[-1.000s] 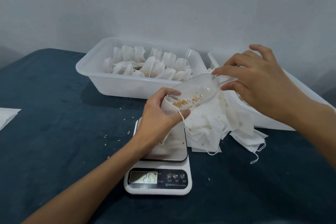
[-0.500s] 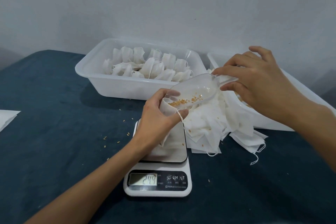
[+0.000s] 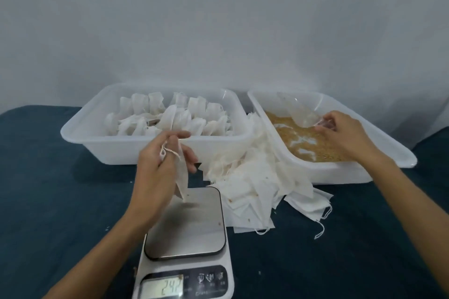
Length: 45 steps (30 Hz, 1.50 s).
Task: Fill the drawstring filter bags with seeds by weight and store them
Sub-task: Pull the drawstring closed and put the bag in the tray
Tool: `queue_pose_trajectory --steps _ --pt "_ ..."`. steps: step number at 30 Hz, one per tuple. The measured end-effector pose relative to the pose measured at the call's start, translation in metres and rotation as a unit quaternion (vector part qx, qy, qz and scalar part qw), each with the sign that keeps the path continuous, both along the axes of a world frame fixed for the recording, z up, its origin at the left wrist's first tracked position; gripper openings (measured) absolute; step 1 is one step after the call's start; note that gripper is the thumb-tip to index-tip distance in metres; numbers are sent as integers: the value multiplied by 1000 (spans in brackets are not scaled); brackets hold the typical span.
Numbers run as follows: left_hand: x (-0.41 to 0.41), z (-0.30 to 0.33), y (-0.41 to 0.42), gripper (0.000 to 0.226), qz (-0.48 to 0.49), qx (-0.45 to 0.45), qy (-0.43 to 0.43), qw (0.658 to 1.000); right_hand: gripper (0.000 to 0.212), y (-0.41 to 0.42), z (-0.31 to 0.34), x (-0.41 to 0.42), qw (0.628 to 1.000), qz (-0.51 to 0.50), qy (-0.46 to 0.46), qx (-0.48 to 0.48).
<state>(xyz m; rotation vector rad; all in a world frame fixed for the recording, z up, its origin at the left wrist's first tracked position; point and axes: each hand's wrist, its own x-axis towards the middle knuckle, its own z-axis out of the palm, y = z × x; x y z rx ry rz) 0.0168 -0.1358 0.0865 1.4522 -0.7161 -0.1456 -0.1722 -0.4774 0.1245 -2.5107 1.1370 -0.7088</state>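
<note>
The left hand [image 3: 160, 165] is now lifting the pinched bag [image 3: 182, 175] off the scale [image 3: 187, 223]; the right hand [image 3: 340, 133] is returning the gripped scoop [image 3: 301, 114] to the seeds [image 3: 303, 143] — filling is apparently finished.

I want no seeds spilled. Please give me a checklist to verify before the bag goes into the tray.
1. Left hand grips bag by its string: ok.
2. Bag mouth drawn closed: cannot tell.
3. Weight correct: cannot tell, the display is blurred.
4. Room in left tray among filled bags: ok.
5. Scoop parked in seed tray, right hand on it: ok.
</note>
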Motion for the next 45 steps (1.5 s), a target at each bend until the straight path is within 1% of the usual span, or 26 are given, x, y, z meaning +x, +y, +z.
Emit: queue_pose_trajectory --steps 3,6,8,10,12,14,17,19,21,22,24,26,28,30,32,35,37,39,40,41,42,43,44,45 --pt "31 27 -14 38 41 50 -31 997 20 -21 -11 -4 997 -59 42 16" --pt "72 52 -42 42 55 105 -74 990 24 -30 -19 1 989 -80 122 35" --pt "105 61 -64 40 89 155 -142 974 24 -32 -22 3 980 -80 174 57" --pt "140 66 -80 38 141 199 -196 950 21 -34 -23 3 976 -77 194 56" --pt "173 68 -88 36 189 222 -188 938 18 -35 -24 2 977 -71 195 48" --pt "199 66 -92 35 210 234 -161 935 17 -34 -24 2 978 -64 195 47" --pt "220 57 -100 37 203 258 -139 934 16 -31 -23 1 977 -62 194 57" --pt "226 50 -110 36 190 264 -131 937 19 -32 -24 1 978 -62 189 61" --pt "228 45 -124 34 174 273 -139 936 22 -33 -26 0 979 -61 183 63" --pt "227 43 -131 34 163 292 -151 930 24 -34 -26 0 980 -59 179 63" --pt "227 38 -143 34 132 362 -180 905 25 -34 -26 0 981 -55 176 64" --pt "229 33 -151 37 102 436 -212 869 25 -33 -26 -1 981 -54 176 62" --pt "236 30 -154 40 101 473 -243 841 24 -33 -26 -1 981 -54 174 61" --pt "243 29 -156 44 113 487 -258 827 23 -32 -27 -1 982 -58 168 63" --pt "246 29 -158 45 115 498 -250 822 23 -32 -27 -1 982 -61 167 69" --pt "243 29 -159 43 126 497 -229 827 22 -31 -27 -2 982 -60 166 69" --pt "232 33 -157 48 175 462 -236 837 22 -31 -27 -3 982 -60 164 69" --pt "208 41 -152 43 232 377 -299 845 24 -31 -27 -3 982 -62 162 73" --pt "191 46 -148 37 246 315 -338 852 24 -30 -27 -3 982 -62 163 75" --pt "170 52 -144 31 241 247 -374 861 24 -29 -26 -3 981 -62 166 76" --pt "144 55 -138 24 212 184 -402 872 24 -28 -25 -2 981 -61 171 75" --pt "115 57 -132 16 161 136 -424 881 25 -28 -25 -2 980 -59 177 74" --pt "85 57 -125 11 92 112 -448 882 25 -27 -24 -2 978 -59 184 73" --pt "56 53 -119 11 18 113 -472 874 24 -27 -24 -1 977 -60 193 72"
